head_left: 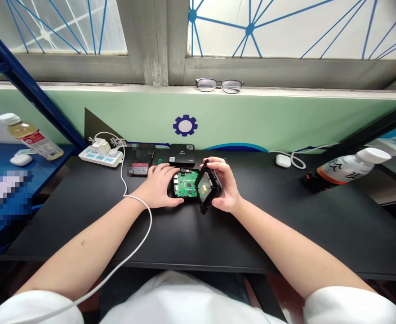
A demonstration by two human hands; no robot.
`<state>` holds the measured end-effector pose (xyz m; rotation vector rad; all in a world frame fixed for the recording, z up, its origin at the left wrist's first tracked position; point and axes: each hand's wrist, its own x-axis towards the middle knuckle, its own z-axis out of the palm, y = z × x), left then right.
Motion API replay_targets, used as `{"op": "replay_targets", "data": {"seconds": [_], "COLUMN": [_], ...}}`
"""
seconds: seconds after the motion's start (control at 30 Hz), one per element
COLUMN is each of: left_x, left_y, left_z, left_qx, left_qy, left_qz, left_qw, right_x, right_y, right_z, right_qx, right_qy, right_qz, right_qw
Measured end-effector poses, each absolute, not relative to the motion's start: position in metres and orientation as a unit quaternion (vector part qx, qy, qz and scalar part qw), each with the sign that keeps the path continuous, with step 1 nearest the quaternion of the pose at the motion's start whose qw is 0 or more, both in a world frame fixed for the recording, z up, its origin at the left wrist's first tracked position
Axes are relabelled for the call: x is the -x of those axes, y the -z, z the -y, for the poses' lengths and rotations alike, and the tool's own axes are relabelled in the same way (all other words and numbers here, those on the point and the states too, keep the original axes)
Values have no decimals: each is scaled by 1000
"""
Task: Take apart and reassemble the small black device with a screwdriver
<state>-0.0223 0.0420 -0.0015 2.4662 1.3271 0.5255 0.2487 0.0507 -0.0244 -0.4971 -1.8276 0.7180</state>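
A green circuit board point(186, 183) in a dark casing lies on the black desk in front of me. My left hand point(162, 185) grips its left end, fingers along the far edge and thumb along the near edge. My right hand point(227, 184) holds a black plastic cover point(208, 186) tilted up at the board's right end. A metallic, pale-brown patch shows on the cover's inner face. Whether the cover still touches the board, I cannot tell. Just behind them lies a flat black box point(182, 155) with a small label.
A smartphone point(141, 161) lies left of the black box, near a white power strip point(100, 155). A white cable point(149, 225) crosses my left forearm. A dark-bottomed bottle point(346, 170) and a white earphone case point(283, 160) are on the right. Glasses point(220, 85) rest on the ledge.
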Motion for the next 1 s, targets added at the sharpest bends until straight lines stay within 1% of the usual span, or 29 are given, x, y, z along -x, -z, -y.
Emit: {"op": "replay_targets", "data": {"seconds": [0.1,0.23,0.33,0.57,0.7,0.87,1.0], "left_x": [22,22,22,26,28,28,28], "left_y": [3,4,6,8,6,6,6], "left_z": [-41,-41,-41,-46,-46,-46,-47], "left_qx": [-868,-876,-877,-870,-869,-862,-859], "left_qy": [-134,-107,-106,-100,-117,-132,-147], "left_qz": [-468,-465,-465,-476,-469,-475,-475], "left_qw": [104,70,60,82,105,117,121], "right_x": [-241,-235,-233,-234,-235,-235,-235], "right_y": [26,25,21,17,17,19,20], "right_z": [-41,-31,-27,-24,-22,-21,-21], "right_qx": [144,97,76,64,64,64,70], "right_qy": [-303,-278,-253,-219,-204,-196,-194], "right_qz": [782,836,857,883,899,900,906], "right_qw": [525,462,442,410,383,385,369]}}
